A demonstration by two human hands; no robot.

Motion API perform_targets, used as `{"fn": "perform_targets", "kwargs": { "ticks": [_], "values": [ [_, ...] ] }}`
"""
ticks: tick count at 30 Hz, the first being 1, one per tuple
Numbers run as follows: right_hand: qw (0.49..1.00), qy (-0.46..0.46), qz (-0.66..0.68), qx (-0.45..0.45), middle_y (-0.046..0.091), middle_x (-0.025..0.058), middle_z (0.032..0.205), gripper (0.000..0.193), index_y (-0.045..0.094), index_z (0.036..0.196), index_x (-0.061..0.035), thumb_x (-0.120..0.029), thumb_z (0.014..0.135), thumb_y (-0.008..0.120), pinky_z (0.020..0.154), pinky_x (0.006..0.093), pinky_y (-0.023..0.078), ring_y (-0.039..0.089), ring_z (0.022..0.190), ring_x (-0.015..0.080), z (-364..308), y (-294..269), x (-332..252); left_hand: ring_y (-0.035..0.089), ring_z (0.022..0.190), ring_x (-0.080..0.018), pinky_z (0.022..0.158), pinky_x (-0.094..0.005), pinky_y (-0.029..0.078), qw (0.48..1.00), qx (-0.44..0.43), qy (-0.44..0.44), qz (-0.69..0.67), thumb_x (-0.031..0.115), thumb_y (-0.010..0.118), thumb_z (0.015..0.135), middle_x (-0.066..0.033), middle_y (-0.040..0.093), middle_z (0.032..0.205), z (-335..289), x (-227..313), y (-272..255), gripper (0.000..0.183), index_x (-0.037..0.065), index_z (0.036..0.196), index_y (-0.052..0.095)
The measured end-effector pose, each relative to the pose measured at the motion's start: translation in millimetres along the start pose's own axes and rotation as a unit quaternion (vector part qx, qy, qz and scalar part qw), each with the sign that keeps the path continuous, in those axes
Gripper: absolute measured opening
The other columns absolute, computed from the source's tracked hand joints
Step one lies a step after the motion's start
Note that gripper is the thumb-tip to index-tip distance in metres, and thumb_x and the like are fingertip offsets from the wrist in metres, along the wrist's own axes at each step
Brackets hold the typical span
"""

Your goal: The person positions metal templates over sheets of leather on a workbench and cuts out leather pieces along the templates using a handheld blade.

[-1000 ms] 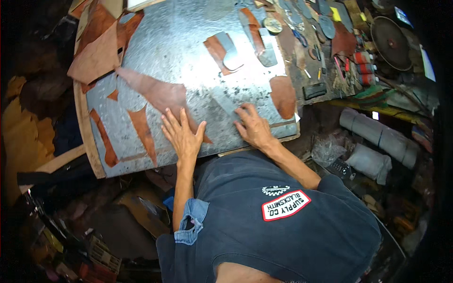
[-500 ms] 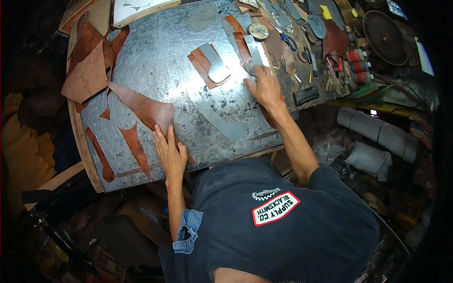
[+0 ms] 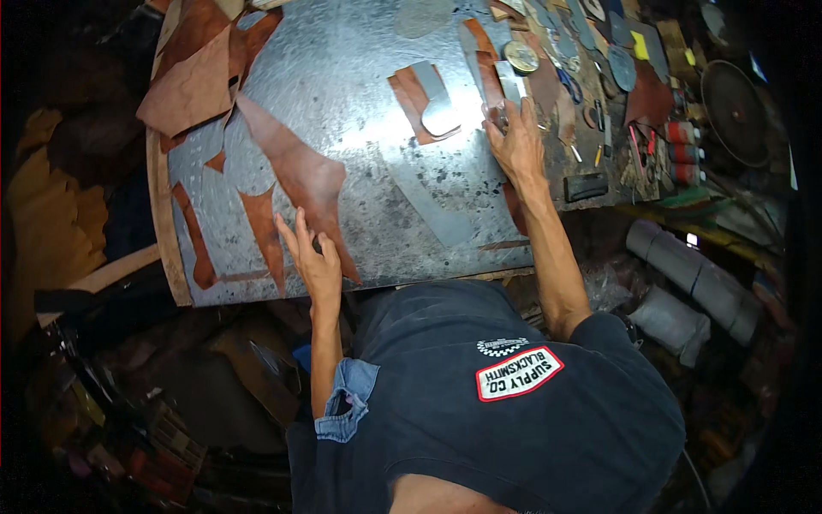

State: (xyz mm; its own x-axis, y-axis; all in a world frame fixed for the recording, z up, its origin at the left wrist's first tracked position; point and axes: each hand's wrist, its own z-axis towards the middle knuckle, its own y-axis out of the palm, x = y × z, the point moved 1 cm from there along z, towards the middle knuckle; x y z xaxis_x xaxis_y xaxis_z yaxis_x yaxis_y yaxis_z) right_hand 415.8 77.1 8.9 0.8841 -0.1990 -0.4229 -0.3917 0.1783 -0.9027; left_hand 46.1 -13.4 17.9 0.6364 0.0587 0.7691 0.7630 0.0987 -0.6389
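My left hand (image 3: 314, 267), open with fingers spread, is by the near edge of a long brown leather piece (image 3: 300, 163) on the metal-topped table (image 3: 360, 206). The index fingertip lies near that leather's left edge; whether it touches cannot be made out. At the table's right side my right hand (image 3: 519, 154) has its thumb and fingers on either side of a shiny grey template (image 3: 509, 81). The fingers hide part of its lower end. Left of it, another grey template (image 3: 437, 98) rests on a brown leather rectangle (image 3: 409, 98).
Leather offcuts (image 3: 261, 227) lie at the left, with larger hides (image 3: 193, 86) behind. A long flat grey template (image 3: 432, 206) is mid-table. The wooden bench (image 3: 591, 158) at right holds a round tin (image 3: 521, 56), blue-handled scissors (image 3: 568, 83), a black block (image 3: 585, 187) and bottles (image 3: 683, 152).
The view has shifted, so the table appears further right and higher. My left hand has drawn off the leather toward its left edge. My right hand has moved slightly left around the template.
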Motion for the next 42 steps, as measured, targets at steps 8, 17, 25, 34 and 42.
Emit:
{"fn": "perform_targets", "kwargs": {
  "ticks": [8,17,25,34,42],
  "values": [
    [0.995,-0.019,-0.026,-0.095,0.058,0.0237,0.11,0.063,0.059,0.12,0.0005,-0.046,0.08,0.073,0.07,0.0494,0.055,0.066,0.089,0.0413,6.3,21.0,-76.3,0.054,0.116,-0.0227,0.088,-0.0313,0.05,0.846,0.119,-0.249,-0.457,-0.004,0.056,0.093,-0.0186,0.037,0.146,13.5,-0.5,7.2,0.058,-0.002,0.145,0.03],
    [0.953,0.118,0.242,-0.142,0.069,0.0162,0.092,0.067,0.061,0.122,0.0057,-0.043,0.079,0.076,0.072,0.0341,0.051,0.065,0.082,0.0218,13.2,10.8,-50.9,0.061,0.08,-0.011,0.068,-0.0248,0.053,0.88,-0.055,-0.241,-0.405,0.005,0.057,0.095,-0.0075,0.064,0.095,1.5,-15.7,11.4,0.059,-0.002,0.147,0.028],
    [0.997,-0.02,0.022,-0.073,0.057,0.0217,0.114,0.071,0.06,0.121,-0.0027,-0.048,0.07,0.081,0.075,0.0447,0.055,0.067,0.089,0.0391,-4.6,16.2,-72.2,0.061,0.08,-0.0104,0.066,-0.0244,0.053,0.908,-0.066,-0.223,-0.347,0.01,0.06,0.095,-0.008,0.065,0.094,10.7,-4.1,14.1,0.065,-0.003,0.148,0.024],
    [0.999,-0.024,-0.003,-0.032,0.05,0.0246,0.109,0.051,0.053,0.121,-0.0035,-0.03,0.08,0.067,0.064,0.0519,0.055,0.066,0.071,0.0427,-10.8,38.3,-82.0,0.059,0.077,-0.0081,0.065,-0.0246,0.055,0.93,-0.044,-0.207,-0.302,0.015,0.062,0.095,-0.0039,0.063,0.088,9.4,-5.8,15.1,0.063,-0.001,0.147,0.03],
    [0.999,-0.007,0.018,-0.041,0.05,0.0261,0.12,0.055,0.052,0.127,-0.0073,-0.028,0.078,0.068,0.073,0.052,0.054,0.065,0.083,0.0438,-9.8,33.2,-76.8,0.057,0.077,-0.007,0.063,-0.0217,0.05,0.916,-0.046,-0.21,-0.338,0.009,0.06,0.095,-0.0042,0.061,0.09,6.3,-6.1,17.1,0.06,-0.003,0.146,0.03]
  ]
}}
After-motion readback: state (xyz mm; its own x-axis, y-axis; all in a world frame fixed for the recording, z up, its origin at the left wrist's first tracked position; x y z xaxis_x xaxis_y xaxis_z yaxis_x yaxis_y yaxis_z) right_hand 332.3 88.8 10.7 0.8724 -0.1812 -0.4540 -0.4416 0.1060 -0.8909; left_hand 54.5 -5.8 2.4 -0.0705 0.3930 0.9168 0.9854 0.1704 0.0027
